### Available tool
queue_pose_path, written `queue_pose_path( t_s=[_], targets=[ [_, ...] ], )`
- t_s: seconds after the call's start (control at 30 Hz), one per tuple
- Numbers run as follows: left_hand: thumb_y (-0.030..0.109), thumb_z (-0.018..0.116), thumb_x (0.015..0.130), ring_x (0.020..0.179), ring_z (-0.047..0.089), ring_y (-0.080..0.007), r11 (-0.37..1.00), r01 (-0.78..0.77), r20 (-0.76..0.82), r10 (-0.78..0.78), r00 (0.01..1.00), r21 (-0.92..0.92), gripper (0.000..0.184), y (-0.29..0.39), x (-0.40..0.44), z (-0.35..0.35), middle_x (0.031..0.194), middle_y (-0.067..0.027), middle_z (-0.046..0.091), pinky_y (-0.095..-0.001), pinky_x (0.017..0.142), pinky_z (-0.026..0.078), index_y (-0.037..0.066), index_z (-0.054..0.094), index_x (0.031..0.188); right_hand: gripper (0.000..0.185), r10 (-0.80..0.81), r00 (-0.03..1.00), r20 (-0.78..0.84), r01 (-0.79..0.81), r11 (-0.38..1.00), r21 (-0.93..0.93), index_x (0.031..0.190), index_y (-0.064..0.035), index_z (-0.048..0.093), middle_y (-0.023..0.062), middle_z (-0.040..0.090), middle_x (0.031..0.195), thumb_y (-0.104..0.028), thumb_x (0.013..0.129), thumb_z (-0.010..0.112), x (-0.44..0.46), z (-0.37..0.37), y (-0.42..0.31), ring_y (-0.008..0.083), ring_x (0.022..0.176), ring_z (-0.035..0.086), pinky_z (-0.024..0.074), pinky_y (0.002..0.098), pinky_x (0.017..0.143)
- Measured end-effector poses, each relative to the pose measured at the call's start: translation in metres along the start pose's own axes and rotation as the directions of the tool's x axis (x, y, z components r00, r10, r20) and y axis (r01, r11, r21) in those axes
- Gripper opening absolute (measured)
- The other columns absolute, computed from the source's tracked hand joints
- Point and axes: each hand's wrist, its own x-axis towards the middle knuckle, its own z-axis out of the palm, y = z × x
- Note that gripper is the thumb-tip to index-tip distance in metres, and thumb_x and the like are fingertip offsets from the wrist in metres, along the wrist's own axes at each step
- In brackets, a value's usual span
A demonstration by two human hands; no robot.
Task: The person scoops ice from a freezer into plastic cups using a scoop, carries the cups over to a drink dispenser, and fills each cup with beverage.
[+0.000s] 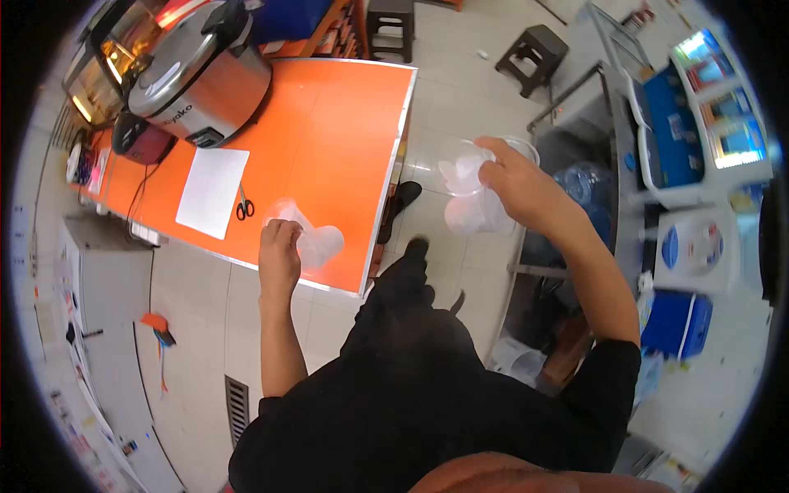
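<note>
The person's left hand (279, 251) has its fingers drawn together in a narrow pinch on a translucent plastic cup cluster (322, 245), which is over the near right part of the orange tabletop (353, 123); whether the cluster also rests on that surface cannot be told. The right hand (526, 185), further right and well apart from the left, holds clear plastic cups (478, 214) between thumb and fingers, out past the table's right edge and above the tiled floor (448, 90). How many cups each hand holds is hard to tell, since the see-through walls overlap. To the left of the pinching hand, black-handled scissors (245, 209) lie on the table just beside the right edge of a white paper sheet (209, 193). At the table's far left stands a large silver rice cooker (201, 94) with a dark lid rim. Beyond the table are two dark plastic stools, the left stool (390, 25) close to the table's far end and the right stool (532, 56) out on the floor. On the right side of the scene, a blue cooler box (678, 324) sits below a white container (694, 251).
</note>
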Motion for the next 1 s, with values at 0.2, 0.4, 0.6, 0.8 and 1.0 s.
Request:
queue_pose_path(
  t_s=[0.2,0.4,0.6,0.8,1.0],
  targets=[
    [-0.003,0.063,0.09,0.094,0.059,-0.0336,0.991,0.129,-0.1,-0.126,0.987,0.02,0.009,0.001,0.075,0.054,0.098,-0.0108,0.063,-0.0421,0.079,0.05,0.002,0.065,0.097,0.015,-0.291,0.956,-0.025,0.29,0.956,-0.039,0.101,0.0068,0.062,0.0275,0.05,0.145,-0.001,0.091,0.054,0.149,0.02,0.089,0.0425,0.13,0.054,0.0463,0.0439,0.109],
    [-0.006,0.062,0.085,0.089,0.059,-0.0341,0.987,0.159,-0.167,-0.153,0.974,0.023,0.012,-0.02,0.163,0.101,0.096,-0.013,0.064,-0.0429,0.075,0.05,0.002,0.066,0.094,0.015,-0.362,0.929,0.083,0.357,0.932,0.063,0.101,0.0049,0.064,0.0239,0.048,0.148,-0.003,0.091,0.056,0.29,0.062,0.129,0.0399,0.127,0.057,0.0514,0.0446,0.104],
    [-0.007,0.06,0.082,0.09,0.061,-0.034,0.965,0.258,-0.18,-0.244,0.953,0.057,0.014,-0.035,0.217,0.122,0.097,-0.0126,0.063,-0.0437,0.077,0.052,0.001,0.066,0.092,0.015,-0.567,0.815,0.119,0.579,0.807,-0.119,0.097,0.0034,0.065,0.0201,0.051,0.143,-0.006,0.085,0.063,0.381,0.104,0.137,0.0337,0.119,0.061,0.0564,0.0418,0.094],
    [-0.005,0.058,0.084,0.101,0.06,-0.034,0.918,0.392,-0.158,-0.379,0.912,0.061,0.014,-0.039,0.223,0.137,0.104,-0.013,0.063,-0.0436,0.086,0.053,0.001,0.066,0.093,0.017,-0.639,0.749,0.176,0.659,0.746,-0.098,0.097,0.0037,0.066,0.0211,0.051,0.14,-0.003,0.081,0.066,0.424,0.125,0.138,0.0327,0.106,0.064,0.0568,0.0403,0.09],
    [-0.002,0.057,0.089,0.105,0.06,-0.0341,0.891,0.454,-0.129,-0.449,0.884,0.01,0.011,-0.027,0.218,0.141,0.104,-0.0134,0.064,-0.0432,0.088,0.053,0.001,0.065,0.095,0.017,-0.684,0.707,0.177,0.705,0.702,-0.102,0.094,0.0029,0.066,0.0214,0.053,0.132,-0.004,0.078,0.068,0.431,0.146,0.142,0.031,0.1,0.064,0.0566,0.0389,0.085]
  ],
)
